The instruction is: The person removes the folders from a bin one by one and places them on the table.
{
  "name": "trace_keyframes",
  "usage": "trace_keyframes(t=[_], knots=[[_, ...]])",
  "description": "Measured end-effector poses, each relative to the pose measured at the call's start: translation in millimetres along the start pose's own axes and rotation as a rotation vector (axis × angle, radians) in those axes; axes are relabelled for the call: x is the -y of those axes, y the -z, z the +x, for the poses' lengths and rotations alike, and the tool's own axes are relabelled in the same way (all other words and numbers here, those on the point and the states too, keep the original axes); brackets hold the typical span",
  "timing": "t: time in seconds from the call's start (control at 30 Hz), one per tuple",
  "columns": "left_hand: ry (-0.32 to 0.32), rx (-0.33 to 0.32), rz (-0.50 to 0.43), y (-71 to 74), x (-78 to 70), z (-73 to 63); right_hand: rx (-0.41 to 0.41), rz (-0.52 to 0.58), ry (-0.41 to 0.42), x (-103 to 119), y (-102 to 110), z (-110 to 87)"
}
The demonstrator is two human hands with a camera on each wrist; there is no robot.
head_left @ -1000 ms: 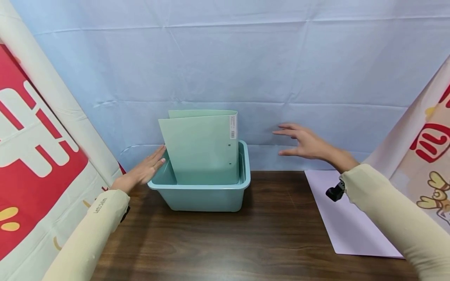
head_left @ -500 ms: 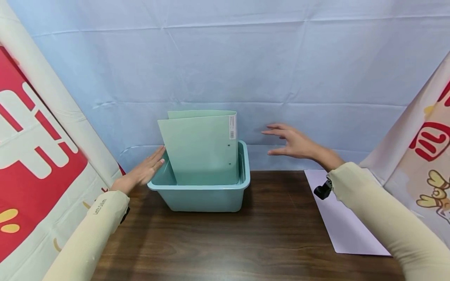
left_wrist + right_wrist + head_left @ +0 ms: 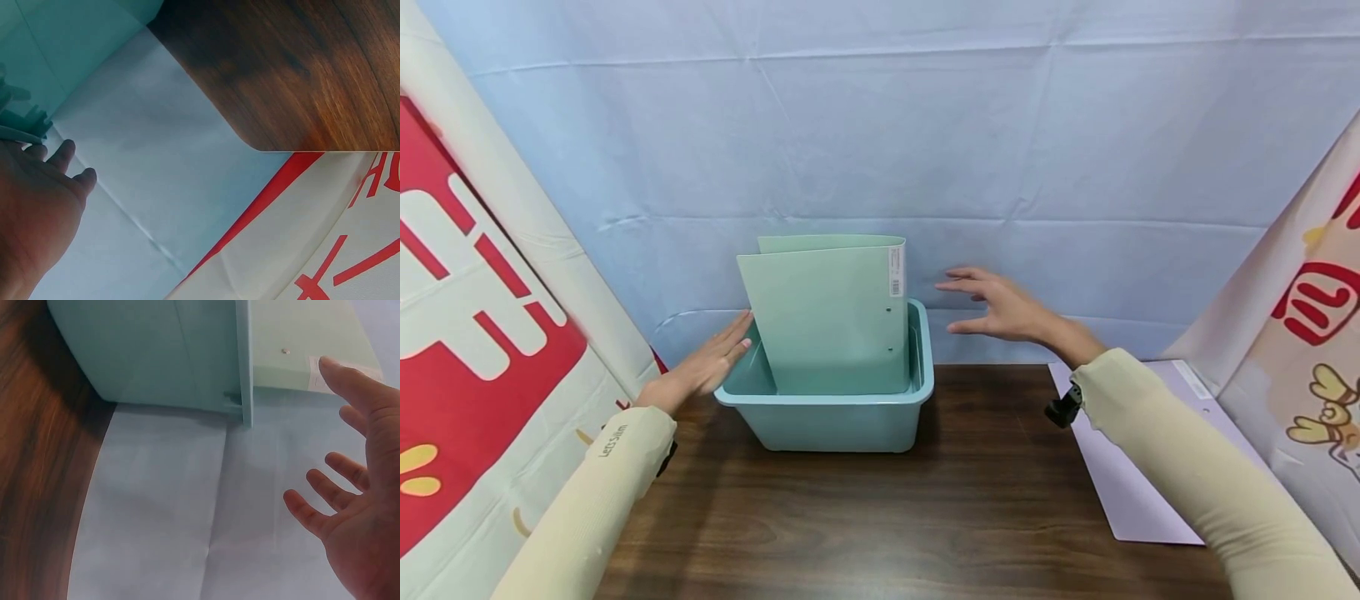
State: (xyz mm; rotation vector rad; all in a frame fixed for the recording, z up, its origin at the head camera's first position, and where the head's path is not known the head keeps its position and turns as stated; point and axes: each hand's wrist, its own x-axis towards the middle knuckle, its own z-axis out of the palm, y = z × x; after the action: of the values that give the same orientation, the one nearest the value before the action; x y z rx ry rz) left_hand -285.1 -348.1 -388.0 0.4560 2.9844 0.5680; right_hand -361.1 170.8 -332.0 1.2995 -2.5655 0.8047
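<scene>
A light green file folder (image 3: 827, 325) stands upright in a teal plastic basin (image 3: 842, 425), its covers spread a little at the left and its spine with a white label at the right. My left hand (image 3: 711, 358) rests at the basin's left rim with straight fingers, and the left wrist view shows the hand (image 3: 37, 212) with its fingertips right at that rim. To the right of the basin my right hand (image 3: 1003, 308) is in the air, thumb and fingers apart, holding nothing. The right wrist view has this hand (image 3: 369, 481) beside the folder's label (image 3: 317, 375).
A lilac folder (image 3: 1131, 483) lies flat on the right of the dark wooden table (image 3: 1000, 500), partly under my right forearm. Pale blue cloth (image 3: 880, 125) hangs behind the basin. Printed red and white cloth (image 3: 482, 333) hangs at the left, with more patterned cloth at the right.
My right hand has moved left toward the basin and folder, its fingers still spread. More of the lilac folder's top edge shows. The left hand, basin and green folder stay put.
</scene>
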Motion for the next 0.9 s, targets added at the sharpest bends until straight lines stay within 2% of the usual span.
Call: trace_keyframes(t=[0.4,0.9], knots=[[-0.021,-0.013,-0.004,1.2,-3.1,-0.9,0.022,0.073,-0.017,4,-14,13.5],[-0.019,-0.023,-0.004,-2.1,0.8,1.1,0.089,0.15,-0.012,13,-21,31.2]])
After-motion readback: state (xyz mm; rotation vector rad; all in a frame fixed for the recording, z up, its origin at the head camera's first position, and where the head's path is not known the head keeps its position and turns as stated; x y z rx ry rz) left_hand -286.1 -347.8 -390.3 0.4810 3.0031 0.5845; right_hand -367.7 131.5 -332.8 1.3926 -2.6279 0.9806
